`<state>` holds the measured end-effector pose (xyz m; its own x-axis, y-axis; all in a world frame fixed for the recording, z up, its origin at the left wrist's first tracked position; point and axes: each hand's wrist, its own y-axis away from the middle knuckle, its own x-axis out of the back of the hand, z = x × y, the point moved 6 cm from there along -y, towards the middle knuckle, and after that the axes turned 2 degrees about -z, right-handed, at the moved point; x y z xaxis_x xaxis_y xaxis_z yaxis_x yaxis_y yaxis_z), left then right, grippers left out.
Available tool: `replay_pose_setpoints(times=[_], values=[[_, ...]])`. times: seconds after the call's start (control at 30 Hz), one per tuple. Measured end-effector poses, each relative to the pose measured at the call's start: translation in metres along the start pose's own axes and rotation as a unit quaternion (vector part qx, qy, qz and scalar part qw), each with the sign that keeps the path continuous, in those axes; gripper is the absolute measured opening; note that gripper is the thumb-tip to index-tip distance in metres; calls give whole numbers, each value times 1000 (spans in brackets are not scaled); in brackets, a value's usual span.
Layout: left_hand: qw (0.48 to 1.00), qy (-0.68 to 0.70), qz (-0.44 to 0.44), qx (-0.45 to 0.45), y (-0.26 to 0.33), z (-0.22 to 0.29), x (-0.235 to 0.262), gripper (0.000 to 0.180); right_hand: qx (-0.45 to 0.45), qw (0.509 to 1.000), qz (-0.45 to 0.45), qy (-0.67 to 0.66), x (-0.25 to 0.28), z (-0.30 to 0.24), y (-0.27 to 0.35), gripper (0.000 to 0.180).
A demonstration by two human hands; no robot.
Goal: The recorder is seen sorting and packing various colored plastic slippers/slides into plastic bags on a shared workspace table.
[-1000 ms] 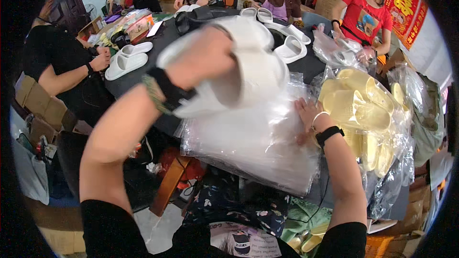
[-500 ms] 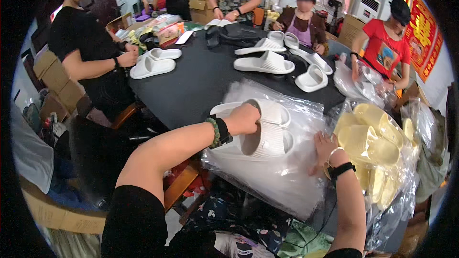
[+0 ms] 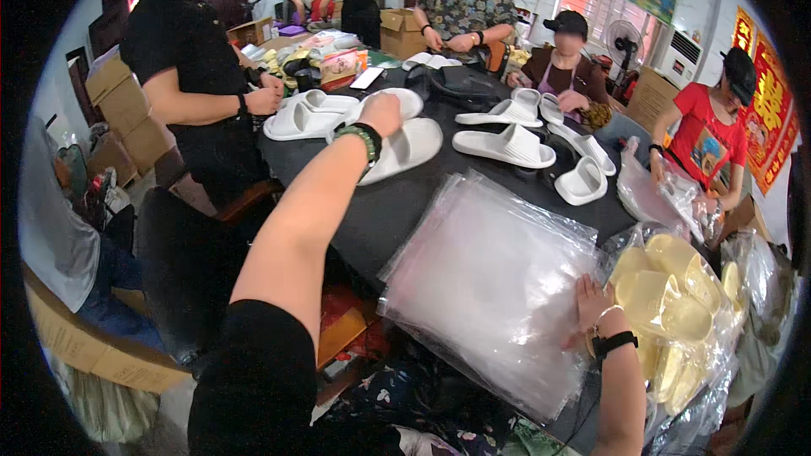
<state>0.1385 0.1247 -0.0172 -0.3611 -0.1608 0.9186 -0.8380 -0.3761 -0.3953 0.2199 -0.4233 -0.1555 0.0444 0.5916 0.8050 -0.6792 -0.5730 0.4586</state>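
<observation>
My left hand point(image 3: 382, 115) reaches far across the table, its fingers closed on a pair of white slide slippers point(image 3: 411, 150). These slippers lie beside another white pair point(image 3: 296, 121) on the dark tabletop. Nearer to me is a stack of clear plastic bags point(image 3: 481, 279). On the right edge of that stack rests my right hand point(image 3: 593, 308), flat with fingers stretched out. Next to it, pale yellow slippers point(image 3: 659, 291) sit in clear plastic wrapping.
More white slippers point(image 3: 505, 148) and black ones point(image 3: 452, 84) stand farther back on the table point(image 3: 372, 224). Co-workers stand or sit around it; one in a red shirt point(image 3: 708, 131) handles clear plastic at the right. A chair point(image 3: 182, 262) is at my left.
My left hand has carried the white slippers from the bag stack forward and left to the other pair. My right hand stays on the bags. The view has shifted somewhat.
</observation>
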Motion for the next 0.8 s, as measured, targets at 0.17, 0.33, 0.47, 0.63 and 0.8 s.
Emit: replay_pose_setpoints(times=[0.17, 0.33, 0.47, 0.63, 0.8], values=[[962, 121, 85, -229, 71, 128, 2, 36, -20, 1000, 13, -10, -16, 19, 3, 134], [932, 202, -53, -295, 195, 234, 32, 58, 13, 997, 24, -73, 17, 3, 12, 145], [900, 206, -157, -352, 242, 287, 3, 65, 34, 995, 24, -95, 14, 10, 7, 137], [873, 182, -198, -406, 258, 303, -32, 67, 15, 958, 272, -89, 32, 26, 49, 120], [876, 187, -207, -394, 258, 292, -30, 66, -205, 961, 175, 67, 78, 51, 143, 100]])
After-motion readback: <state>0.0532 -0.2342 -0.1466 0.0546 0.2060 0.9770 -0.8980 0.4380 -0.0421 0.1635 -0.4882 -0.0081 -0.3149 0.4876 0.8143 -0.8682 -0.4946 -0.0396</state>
